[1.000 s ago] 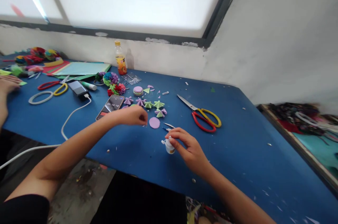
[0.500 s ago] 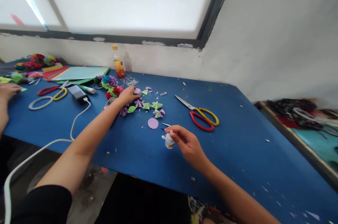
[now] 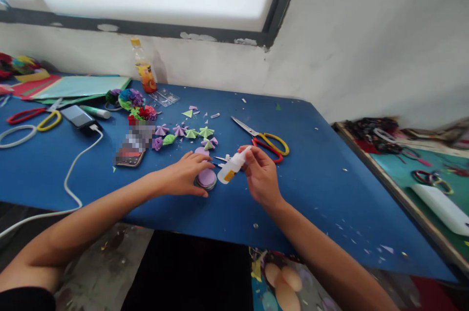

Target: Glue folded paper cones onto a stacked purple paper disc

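Observation:
My left hand (image 3: 183, 174) rests on the blue table (image 3: 322, 174), its fingers on a small stack of purple paper discs (image 3: 206, 178). My right hand (image 3: 261, 174) holds a small white glue bottle (image 3: 231, 168), lifted and tilted with its nozzle toward me, just right of the discs. Behind the hands lie several folded purple and green paper cones (image 3: 190, 134). Red and yellow scissors (image 3: 264, 140) lie just beyond my right hand.
A phone (image 3: 134, 147), a charging device (image 3: 77, 116) with white cable (image 3: 71, 174), paper flowers (image 3: 134, 103), a green marker (image 3: 95, 112), an orange drink bottle (image 3: 143, 72), coloured paper sheets (image 3: 76, 87) and second scissors (image 3: 32, 118) fill the left. A teal tray (image 3: 421, 174) stands right.
My left hand fetched the stack of purple discs from the back and set it down by the single disc. My right hand lifted and tilted the glue bottle. The view shifted right.

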Demonstrator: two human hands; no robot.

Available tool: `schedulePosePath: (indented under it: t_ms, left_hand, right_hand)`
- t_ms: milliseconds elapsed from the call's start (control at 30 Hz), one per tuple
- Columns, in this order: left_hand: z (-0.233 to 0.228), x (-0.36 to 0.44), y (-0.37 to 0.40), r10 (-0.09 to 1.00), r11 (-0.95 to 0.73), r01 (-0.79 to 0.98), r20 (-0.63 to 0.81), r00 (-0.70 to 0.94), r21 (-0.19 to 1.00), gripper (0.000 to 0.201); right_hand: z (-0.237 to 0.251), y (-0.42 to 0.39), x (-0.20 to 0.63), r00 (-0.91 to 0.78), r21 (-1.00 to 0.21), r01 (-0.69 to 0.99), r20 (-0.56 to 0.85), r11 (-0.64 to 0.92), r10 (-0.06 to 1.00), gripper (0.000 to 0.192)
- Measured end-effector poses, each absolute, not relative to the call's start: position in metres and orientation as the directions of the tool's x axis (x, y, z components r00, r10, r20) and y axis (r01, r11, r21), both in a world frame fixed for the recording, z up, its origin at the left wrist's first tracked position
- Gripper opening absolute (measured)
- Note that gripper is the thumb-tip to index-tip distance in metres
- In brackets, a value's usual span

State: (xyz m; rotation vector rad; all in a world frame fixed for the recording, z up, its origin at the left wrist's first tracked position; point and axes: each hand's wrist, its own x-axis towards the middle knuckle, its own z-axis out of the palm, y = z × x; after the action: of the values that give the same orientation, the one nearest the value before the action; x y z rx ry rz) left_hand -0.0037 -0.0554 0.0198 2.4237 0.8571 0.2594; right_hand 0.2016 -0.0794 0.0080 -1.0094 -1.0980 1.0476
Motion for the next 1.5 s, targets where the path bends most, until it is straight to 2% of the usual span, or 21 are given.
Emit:
schedulePosePath:
  t_ms: [100,200,267,333,400,467,533,567,600,633,667,700,767,833,867,933,1033,1167,1267,1400,1500]
  left_hand:
    - [0.03,0.007,-0.064,0.669,-0.604,0.475,0.084,0.738,0.64,0.05]
    - [0.034,0.015,-0.067,0.719,-0.42,0.418,0.014,0.695,0.806,0.032]
    - [0.031,0.016,-0.067,0.735,-0.251,0.338,-0.049,0.676,0.907,0.029]
    - [0.025,0.016,-0.067,0.73,-0.06,0.196,-0.091,0.678,0.979,0.03]
    - [0.019,0.016,-0.067,0.724,0.103,0.05,-0.11,0.681,0.993,0.033]
    - [0.017,0.015,-0.068,0.72,0.188,-0.03,-0.116,0.684,0.982,0.032]
    - [0.02,0.015,-0.072,0.687,0.21,-0.027,-0.128,0.715,0.977,0.028]
    - [0.022,0.013,-0.074,0.658,0.213,-0.007,-0.138,0.74,0.977,0.027]
    - [0.026,0.011,-0.076,0.619,0.214,0.016,-0.148,0.772,0.977,0.027]
    - [0.029,0.009,-0.076,0.569,0.214,0.038,-0.156,0.807,0.976,0.027]
    - [0.033,0.005,-0.076,0.517,0.208,0.055,-0.158,0.841,0.977,0.028]
    - [0.036,0.001,-0.073,0.478,0.195,0.06,-0.148,0.866,0.979,0.029]
    - [0.04,-0.007,-0.063,0.498,0.131,0.02,-0.083,0.863,0.991,0.031]
    - [0.038,-0.013,-0.047,0.681,0.001,-0.043,0.031,0.731,0.999,0.031]
    - [0.035,-0.015,-0.039,0.774,-0.075,-0.046,0.087,0.627,0.996,0.03]
    - [0.023,-0.016,-0.024,0.877,-0.177,0.014,0.151,0.455,0.984,0.027]
    - [0.002,-0.011,-0.011,0.895,-0.15,0.117,0.085,0.437,0.982,0.026]
    - [-0.013,-0.003,-0.01,0.85,-0.093,0.168,-0.01,0.527,0.981,0.024]
    - [-0.014,-0.003,-0.011,0.834,-0.073,0.182,-0.04,0.55,0.981,0.026]
    - [-0.013,-0.004,-0.008,0.829,-0.062,0.189,-0.054,0.557,0.98,0.025]
    - [-0.014,-0.005,-0.006,0.833,-0.057,0.168,-0.046,0.551,0.984,0.024]
  right_hand:
    - [0.01,-0.08,0.2,0.128,-0.959,-0.214,0.161,0.186,0.979,0.033]
    - [0.009,-0.082,0.199,0.097,-0.964,-0.199,0.16,0.177,0.982,0.031]
    - [0.008,-0.084,0.199,0.073,-0.971,-0.092,0.216,0.222,0.974,0.029]
    - [0.006,-0.086,0.2,0.072,-0.93,0.106,0.361,0.353,0.93,0.03]
    - [0.004,-0.088,0.203,0.023,-0.75,0.382,0.591,0.539,0.806,0.036]
    - [0.005,-0.089,0.208,-0.2,-0.382,0.606,0.775,0.697,0.599,0.038]
    - [0.007,-0.09,0.213,-0.476,0.006,0.617,0.8,0.787,0.367,0.034]
    - [0.009,-0.091,0.215,-0.568,0.136,0.567,0.779,0.812,0.266,0.032]
    - [0.011,-0.091,0.215,-0.613,0.202,0.52,0.765,0.83,0.198,0.032]
    - [0.012,-0.092,0.215,-0.61,0.203,0.491,0.774,0.847,0.168,0.032]
    - [0.014,-0.092,0.215,-0.569,0.145,0.484,0.802,0.863,0.184,0.033]
    - [0.014,-0.091,0.213,-0.501,0.024,0.492,0.826,0.87,0.26,0.036]
    - [0.014,-0.089,0.208,-0.314,-0.346,0.462,0.798,0.817,0.515,0.038]
    - [0.013,-0.085,0.204,-0.166,-0.692,0.321,0.631,0.647,0.758,0.035]
    - [0.013,-0.083,0.203,-0.126,-0.809,0.231,0.526,0.541,0.841,0.033]
    - [0.012,-0.08,0.2,-0.077,-0.927,0.063,0.365,0.37,0.928,0.034]
    - [0.014,-0.078,0.197,-0.084,-0.977,-0.074,0.206,0.2,0.975,0.04]
    - [0.019,-0.079,0.195,-0.176,-0.991,-0.076,0.12,0.108,0.977,0.038]
    - [0.025,-0.08,0.194,-0.177,-0.987,-0.017,0.158,0.158,0.971,0.033]
    - [0.038,-0.082,0.186,-0.102,-0.942,0.188,0.262,0.277,0.96,0.031]
    - [0.042,-0.081,0.176,-0.073,-0.911,0.288,0.286,0.295,0.955,0.033]
